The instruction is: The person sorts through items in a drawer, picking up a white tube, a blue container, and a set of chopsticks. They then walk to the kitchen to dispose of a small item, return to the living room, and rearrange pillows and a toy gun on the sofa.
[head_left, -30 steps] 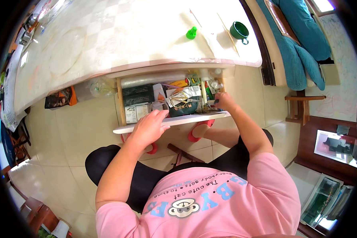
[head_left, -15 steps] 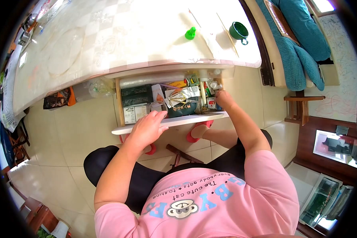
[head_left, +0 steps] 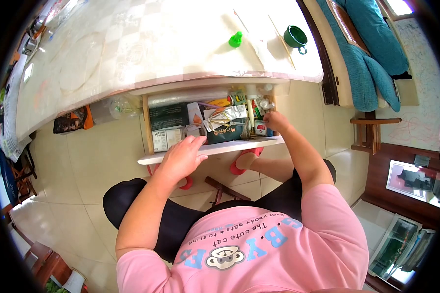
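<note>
Drawer (head_left: 239,145) sits open under the near edge of the worktop (head_left: 181,53), packed w/ small stuff. R grip (head_left: 277,121) is at the drawer's R end, fingers curled in beside a small red-and-white box (head_left: 260,128); can't tell if it's pinching anything, as the palm side is hidden. L grip (head_left: 182,157) is open, fingers spread over the front edge, nothing visibly held; contact w/ the rim is unclear. For good control, L fingers are best set lightly on the front panel, i.e. steadying w/o pushing it in. R fingertips should work from above, w/ a narrow pinch on one item at a time, since the box is close to the side wall and knuckles could catch there. Any lift is better straight up and slow, esp. nr the looped cord (head_left: 225,117), which prob. snags easily. The clear item (head_left: 265,104) just behind the box may be brittle, so min. sideways force there. Dark green packet (head_left: 225,134) lies nr the front, partly under the cord; pressing on it could shift neighbouring bits, so R wrist is best held high.
</note>
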